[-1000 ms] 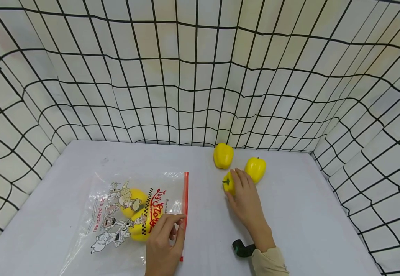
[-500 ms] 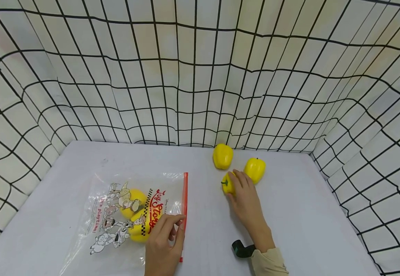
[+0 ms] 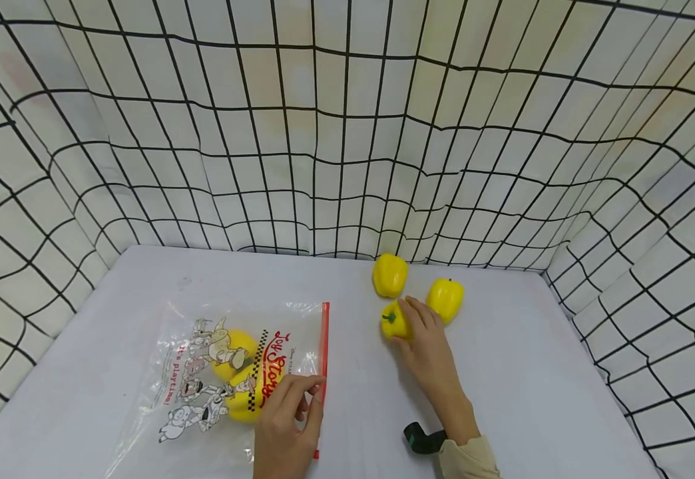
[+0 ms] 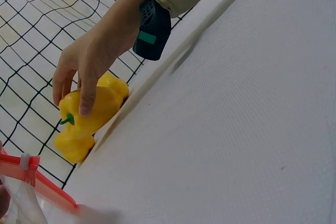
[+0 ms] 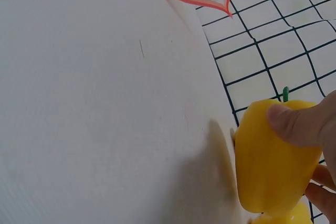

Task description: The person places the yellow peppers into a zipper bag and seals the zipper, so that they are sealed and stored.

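My right hand (image 3: pixel 428 342) grips a yellow bell pepper (image 3: pixel 393 320) with a green stem, right of the bag. In the right wrist view the thumb presses one side of this bell pepper (image 5: pixel 273 166) and fingers curl behind it. My left hand (image 3: pixel 287 419) pinches the red-edged mouth of a clear printed zip bag (image 3: pixel 299 326). Two yellow peppers (image 3: pixel 241 406) show through the plastic. In the left wrist view the bag's red zip edge (image 4: pixel 50 187) stands parted and raised, with only a bit of the left hand visible.
Two more yellow bell peppers, one at the back (image 3: pixel 390 275) and one to its right (image 3: pixel 445 299), lie on the white table (image 3: pixel 521 372). A black wrist device (image 3: pixel 424 439) sits at the right wrist. Black netting (image 3: pixel 347 166) over white sheeting surrounds the table's back and sides.
My right hand has shifted slightly left with the gripped bell pepper, away from the pepper at right. The left hand stays at the bag's mouth. The head view has tilted slightly.
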`<state>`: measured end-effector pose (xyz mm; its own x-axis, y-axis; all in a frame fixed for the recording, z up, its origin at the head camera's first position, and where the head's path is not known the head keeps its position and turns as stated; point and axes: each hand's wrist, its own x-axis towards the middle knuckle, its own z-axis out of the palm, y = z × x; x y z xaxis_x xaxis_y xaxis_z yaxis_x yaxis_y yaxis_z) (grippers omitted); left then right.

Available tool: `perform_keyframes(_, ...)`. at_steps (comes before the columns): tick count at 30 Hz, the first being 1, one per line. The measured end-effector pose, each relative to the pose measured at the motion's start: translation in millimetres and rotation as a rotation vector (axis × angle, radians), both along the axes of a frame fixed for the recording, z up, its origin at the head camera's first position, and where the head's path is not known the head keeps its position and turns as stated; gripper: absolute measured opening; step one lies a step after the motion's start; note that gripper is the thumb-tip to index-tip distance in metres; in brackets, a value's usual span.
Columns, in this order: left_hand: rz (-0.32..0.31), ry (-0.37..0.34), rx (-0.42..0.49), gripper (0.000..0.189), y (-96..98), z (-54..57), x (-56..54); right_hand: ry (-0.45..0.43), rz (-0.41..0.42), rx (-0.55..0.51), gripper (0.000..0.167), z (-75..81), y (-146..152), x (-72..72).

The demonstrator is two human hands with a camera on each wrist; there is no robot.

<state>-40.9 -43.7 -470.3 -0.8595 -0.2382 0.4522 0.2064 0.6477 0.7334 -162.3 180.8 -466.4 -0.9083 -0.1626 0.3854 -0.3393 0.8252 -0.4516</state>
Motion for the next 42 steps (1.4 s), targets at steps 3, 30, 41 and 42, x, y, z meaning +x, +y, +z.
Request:
perform_keyframes(3, -0.004, 0.005, -0.002, 0.04, 0.6, -0.9, -0.8, 0.009, 0.005, -0.067, 0.072, -0.1, 0, 1.1)
perform_keyframes(30, -0.04, 0.125, -0.026, 0.043, -5.8, -2.6, -2.7, -0.295, 0.091, -0.597, 0.077, -4.2, -17, 3.5)
perform_keyframes(41, -0.053, 0.118, -0.006, 0.043, -4.1, -2.6, -3.3, -0.361, 0.122, -0.632, 0.076, -9.2, -14, 3.4)
perform_keyframes(42, -0.056, 0.112, -0.002, 0.043, -4.0, -2.5, -3.1, -0.365, 0.131, -0.63, 0.076, -10.2, -14, 3.5)
